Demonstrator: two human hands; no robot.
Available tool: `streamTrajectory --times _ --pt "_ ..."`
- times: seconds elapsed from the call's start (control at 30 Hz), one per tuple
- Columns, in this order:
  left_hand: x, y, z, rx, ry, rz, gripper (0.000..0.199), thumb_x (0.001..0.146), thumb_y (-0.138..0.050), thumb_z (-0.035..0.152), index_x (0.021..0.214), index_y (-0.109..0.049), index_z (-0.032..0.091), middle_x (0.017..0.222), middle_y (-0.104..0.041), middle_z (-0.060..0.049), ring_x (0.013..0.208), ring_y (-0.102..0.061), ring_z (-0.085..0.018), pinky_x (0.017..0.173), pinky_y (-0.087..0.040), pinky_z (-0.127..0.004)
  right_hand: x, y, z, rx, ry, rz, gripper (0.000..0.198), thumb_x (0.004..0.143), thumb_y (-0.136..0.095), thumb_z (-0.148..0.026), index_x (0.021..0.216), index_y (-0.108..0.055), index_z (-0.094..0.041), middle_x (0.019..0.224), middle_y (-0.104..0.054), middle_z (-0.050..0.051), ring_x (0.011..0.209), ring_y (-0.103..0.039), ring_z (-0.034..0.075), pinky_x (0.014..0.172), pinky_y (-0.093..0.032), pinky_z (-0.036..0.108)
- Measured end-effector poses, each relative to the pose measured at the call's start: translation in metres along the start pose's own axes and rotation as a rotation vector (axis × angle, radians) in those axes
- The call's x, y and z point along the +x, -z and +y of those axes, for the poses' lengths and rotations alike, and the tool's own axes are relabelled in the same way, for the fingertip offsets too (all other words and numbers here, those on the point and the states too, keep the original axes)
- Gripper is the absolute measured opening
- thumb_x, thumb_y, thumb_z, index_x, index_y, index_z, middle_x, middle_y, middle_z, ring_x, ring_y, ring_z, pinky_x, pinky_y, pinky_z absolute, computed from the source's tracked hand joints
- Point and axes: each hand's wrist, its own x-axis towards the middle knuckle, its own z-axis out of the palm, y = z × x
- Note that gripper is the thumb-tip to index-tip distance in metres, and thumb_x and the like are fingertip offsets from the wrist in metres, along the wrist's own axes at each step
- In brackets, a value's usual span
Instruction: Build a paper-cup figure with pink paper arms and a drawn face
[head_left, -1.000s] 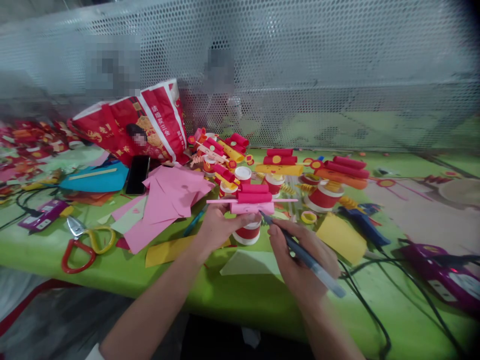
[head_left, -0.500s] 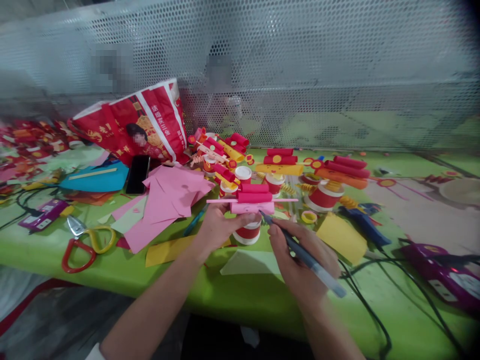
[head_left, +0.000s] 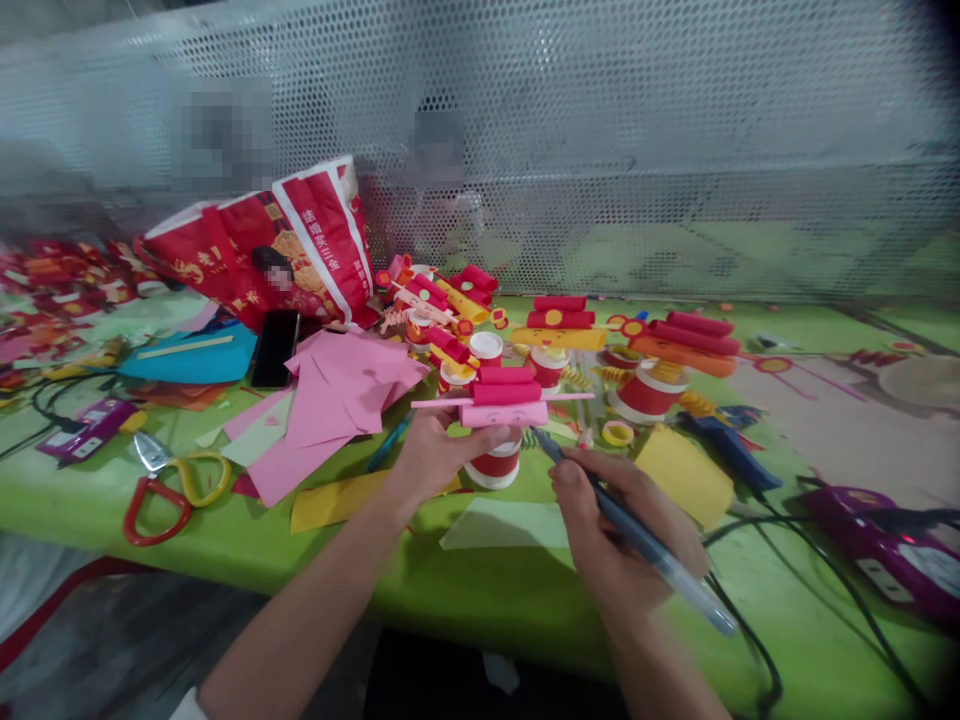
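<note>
The pink-and-red rolled-paper figure (head_left: 504, 413), atop a red-and-white round cup (head_left: 495, 468), stands in the head view between the two hands, over the green table (head_left: 465, 585); the left hand (head_left: 441, 455) grips it from its left side, thumb across the front; the right hand (head_left: 626, 520) grasps a slim dark-grey pen (head_left: 667, 570), its tip just beside the figure's lower right; whether they touch, I cannot tell.

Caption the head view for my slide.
Left hand holding a paper figure, right hand holding a pen close to it.
</note>
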Motion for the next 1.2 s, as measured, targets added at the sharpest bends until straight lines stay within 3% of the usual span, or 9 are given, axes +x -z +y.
streamTrajectory --times 0.33,0.57,0.77,0.97,1.2 --pt "0.001 0.004 -0.003 0.013 -0.027 0.003 0.039 0.068 -0.092 0.031 0.103 -0.080 0.019 0.104 -0.081 -0.008 0.095 -0.075 -0.024 0.093 -0.058 -0.039 0.001 0.000 -0.005 -0.023 0.046 -0.048 0.011 0.085 -0.076 -0.021 0.096 -0.073 -0.023 0.073 -0.075 0.001 0.055 -0.069 0.014 0.056 -0.057 0.025" --pt "-0.002 0.010 -0.004 0.009 -0.022 0.036 0.048 0.066 -0.093 0.029 0.110 -0.077 0.017 0.113 -0.079 -0.010 0.107 -0.072 -0.028 0.098 -0.056 -0.042 0.000 -0.001 -0.005 0.016 0.043 -0.040 0.013 0.084 -0.077 -0.018 0.096 -0.074 -0.022 0.076 -0.076 0.001 0.056 -0.069 0.013 0.056 -0.056 0.024" --pt "-0.004 0.017 -0.008 -0.040 -0.010 0.010 0.045 0.070 -0.091 0.025 0.112 -0.076 0.018 0.116 -0.078 -0.011 0.111 -0.072 -0.029 0.101 -0.055 -0.044 0.001 -0.001 -0.004 0.013 0.076 -0.059 0.006 0.087 -0.075 -0.021 0.093 -0.073 -0.021 0.076 -0.075 0.001 0.059 -0.069 0.013 0.060 -0.057 0.024" --pt "-0.003 0.014 -0.008 -0.105 0.012 0.002 0.034 0.076 -0.088 0.030 0.106 -0.079 0.019 0.117 -0.079 -0.010 0.109 -0.073 -0.027 0.100 -0.056 -0.041 0.001 -0.005 -0.003 0.032 0.152 -0.084 0.014 0.085 -0.075 -0.017 0.098 -0.071 -0.022 0.082 -0.076 0.000 0.062 -0.070 0.012 0.065 -0.058 0.023" --pt "-0.003 0.014 -0.010 -0.095 -0.006 0.004 0.037 0.073 -0.090 0.032 0.105 -0.080 0.017 0.111 -0.080 -0.011 0.105 -0.073 -0.026 0.099 -0.056 -0.040 0.000 -0.009 0.000 0.004 0.206 -0.087 0.016 0.086 -0.075 -0.017 0.101 -0.071 -0.023 0.084 -0.077 0.000 0.067 -0.072 0.013 0.070 -0.059 0.023"
